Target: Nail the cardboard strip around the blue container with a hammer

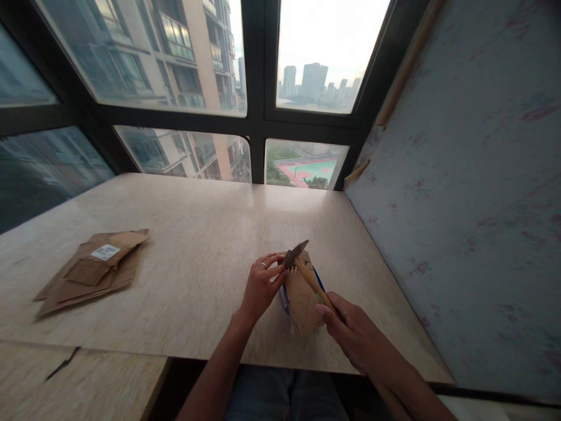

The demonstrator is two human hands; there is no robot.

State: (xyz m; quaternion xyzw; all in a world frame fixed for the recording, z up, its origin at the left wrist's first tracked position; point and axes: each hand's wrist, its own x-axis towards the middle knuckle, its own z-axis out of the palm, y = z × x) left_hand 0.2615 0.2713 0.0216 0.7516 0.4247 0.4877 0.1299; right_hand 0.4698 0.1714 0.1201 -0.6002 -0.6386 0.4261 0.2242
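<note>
My right hand (350, 327) is wrapped round the wooden handle of a hammer (312, 279). The hammer's dark metal head lies over the far end of a brown, cardboard-like piece (302, 307) with blue along its sides. Small dark marks or points show on that piece beside the hammer head. At its far left edge is my left hand (263, 286), a ring on one finger, thumb and fingers drawn together right next to the hammer head. Whatever sits between those fingertips is hidden or too small to name.
Flattened brown cardboard packages (99, 266), one with a white label, lie on the left of the pale stone-patterned ledge (197, 234). Dark-framed windows (256, 117) rise behind it. A flowered wall (460, 204) with peeling paper borders the right side. The ledge's front edge is near my lap.
</note>
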